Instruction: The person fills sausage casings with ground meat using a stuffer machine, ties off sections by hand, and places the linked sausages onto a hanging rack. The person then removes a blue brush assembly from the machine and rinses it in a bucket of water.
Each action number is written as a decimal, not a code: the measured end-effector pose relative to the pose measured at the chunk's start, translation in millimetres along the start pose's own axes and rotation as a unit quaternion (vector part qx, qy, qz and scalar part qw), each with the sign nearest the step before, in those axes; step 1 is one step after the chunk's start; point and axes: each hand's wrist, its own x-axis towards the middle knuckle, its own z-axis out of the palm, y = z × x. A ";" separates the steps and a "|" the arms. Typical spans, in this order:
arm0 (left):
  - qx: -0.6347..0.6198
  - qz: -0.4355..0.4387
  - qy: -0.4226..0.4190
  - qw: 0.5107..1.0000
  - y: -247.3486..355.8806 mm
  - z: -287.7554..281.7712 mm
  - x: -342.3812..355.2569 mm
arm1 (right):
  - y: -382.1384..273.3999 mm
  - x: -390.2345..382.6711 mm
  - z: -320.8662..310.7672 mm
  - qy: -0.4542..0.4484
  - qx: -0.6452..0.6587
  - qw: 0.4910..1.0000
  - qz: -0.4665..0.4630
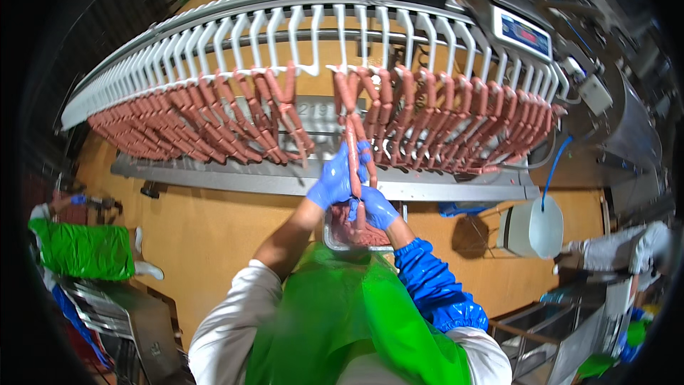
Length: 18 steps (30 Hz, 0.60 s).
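Note:
A string of pink sausages (353,146) hangs from a white hook of the rack at the middle, and both my hands are closed on its lower links. My left hand (333,180), in a blue glove, wraps the string from the left, its fingertips showing on the far side. Lower and to the right, my right hand (379,208), also gloved in blue, grips near a joint between links; part of its fingers is hidden. Just below the hands is a metal tray (328,239) holding pink sausages or meat.
White hooks (221,36) line the long rack, with rows of sausages (192,121) on both sides. A scale (524,34) stands at the far right. A white bucket (531,232) with a blue hose is on the right floor. Co-workers (82,249) stand at left and right.

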 end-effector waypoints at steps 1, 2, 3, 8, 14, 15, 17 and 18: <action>0.016 0.010 0.006 1.000 -9.5 -2.5 -13.0 | 1.7 -0.6 -11.6 0.001 -0.009 1.000 0.018; 0.035 0.024 0.023 0.999 -10.1 -4.6 -17.5 | 1.3 0.6 -23.1 0.005 -0.014 0.999 0.034; 0.037 0.040 0.029 0.998 -12.8 -10.0 -20.5 | 0.8 -2.7 -32.5 0.008 -0.020 0.998 0.056; 0.253 0.143 0.125 0.949 -7.3 -30.1 -24.7 | -40.7 -5.5 -26.2 -0.013 -0.049 0.997 0.050; 0.750 0.210 0.247 0.577 6.7 -37.9 -11.1 | -98.6 40.6 66.1 0.092 -0.463 0.845 -0.251; 0.747 0.227 0.249 0.574 7.6 -24.8 -11.9 | -99.3 55.1 85.3 0.152 -0.562 0.758 -0.296; 0.735 0.270 0.262 0.564 8.9 -5.0 -19.1 | -93.8 79.8 109.8 0.230 -0.638 0.698 -0.229; 0.784 0.144 0.275 0.539 14.7 -37.0 -18.7 | -86.3 86.7 118.7 0.220 -0.615 0.714 -0.253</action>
